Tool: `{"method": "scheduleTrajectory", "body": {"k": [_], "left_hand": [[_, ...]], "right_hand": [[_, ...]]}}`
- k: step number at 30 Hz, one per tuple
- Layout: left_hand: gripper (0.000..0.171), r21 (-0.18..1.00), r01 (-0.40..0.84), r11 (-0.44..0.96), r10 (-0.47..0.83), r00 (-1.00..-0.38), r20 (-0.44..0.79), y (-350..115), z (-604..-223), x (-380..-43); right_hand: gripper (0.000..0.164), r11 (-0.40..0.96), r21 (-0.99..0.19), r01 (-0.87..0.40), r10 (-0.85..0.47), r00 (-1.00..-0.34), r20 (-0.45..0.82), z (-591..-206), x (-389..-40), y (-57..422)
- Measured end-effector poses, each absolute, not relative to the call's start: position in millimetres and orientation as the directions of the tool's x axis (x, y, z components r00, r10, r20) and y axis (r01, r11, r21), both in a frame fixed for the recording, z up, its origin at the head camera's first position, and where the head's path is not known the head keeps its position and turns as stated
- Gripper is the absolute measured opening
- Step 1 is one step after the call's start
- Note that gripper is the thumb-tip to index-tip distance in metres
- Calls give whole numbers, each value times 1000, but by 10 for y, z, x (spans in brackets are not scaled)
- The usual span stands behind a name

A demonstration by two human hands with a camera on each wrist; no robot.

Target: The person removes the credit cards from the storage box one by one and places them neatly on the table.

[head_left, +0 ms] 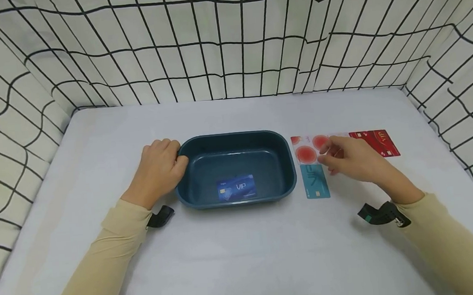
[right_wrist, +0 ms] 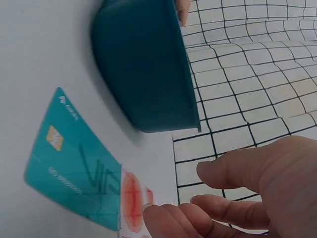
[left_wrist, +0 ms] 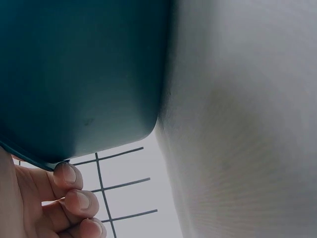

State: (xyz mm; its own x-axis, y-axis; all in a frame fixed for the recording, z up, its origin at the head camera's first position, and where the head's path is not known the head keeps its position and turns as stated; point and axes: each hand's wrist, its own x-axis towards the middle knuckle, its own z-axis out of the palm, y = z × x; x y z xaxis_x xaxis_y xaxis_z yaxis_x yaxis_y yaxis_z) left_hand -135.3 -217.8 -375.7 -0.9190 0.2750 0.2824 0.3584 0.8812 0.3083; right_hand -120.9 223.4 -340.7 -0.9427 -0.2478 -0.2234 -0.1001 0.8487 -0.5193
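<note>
A dark teal plastic tub (head_left: pixel 236 203) stands on the table, and a blue VIP card (head_left: pixel 237 188) lies flat inside it. At the tub's left end my left hand (head_left: pixel 156 170) grips the rim; in the left wrist view its curled fingers (left_wrist: pixel 81 201) show under the edge. My right hand (head_left: pixel 352 159) hovers over the cards right of the tub, thumb apart from the loosely bent fingers, holding nothing. Beneath and around it lie a teal VIP card (head_left: pixel 315 183), a white card with red circles (head_left: pixel 305 154) and a red VIP card (head_left: pixel 379 142). The hand partly covers the cards.
A white-covered table (head_left: pixel 237 258) bears everything. Black wire grid panels (head_left: pixel 228 41) over pale fabric close off the back and both sides. A black wrist strap (head_left: pixel 381 215) sits on the right forearm, and a similar black piece (head_left: pixel 160 217) is at the left wrist.
</note>
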Motion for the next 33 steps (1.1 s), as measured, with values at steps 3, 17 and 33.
{"method": "scheduleTrajectory", "body": {"k": [3,17,33], "left_hand": [[22,304,350,886,273,-924,268,-2184,-3759,-1354],[22,305,344,888,276,-930,245,-2203,-3742,-1340],[22,317,341,885,271,-931,246,-2211,-3745,-1337]], "right_hand": [[35,842,-525,-122,-265,-942,-207,-3367,-1219,2199],[27,830,-512,-220,-318,-941,-112,-3185,-1261,1973],[22,804,-506,-314,-373,-928,-16,-2987,-1348,1634]]}}
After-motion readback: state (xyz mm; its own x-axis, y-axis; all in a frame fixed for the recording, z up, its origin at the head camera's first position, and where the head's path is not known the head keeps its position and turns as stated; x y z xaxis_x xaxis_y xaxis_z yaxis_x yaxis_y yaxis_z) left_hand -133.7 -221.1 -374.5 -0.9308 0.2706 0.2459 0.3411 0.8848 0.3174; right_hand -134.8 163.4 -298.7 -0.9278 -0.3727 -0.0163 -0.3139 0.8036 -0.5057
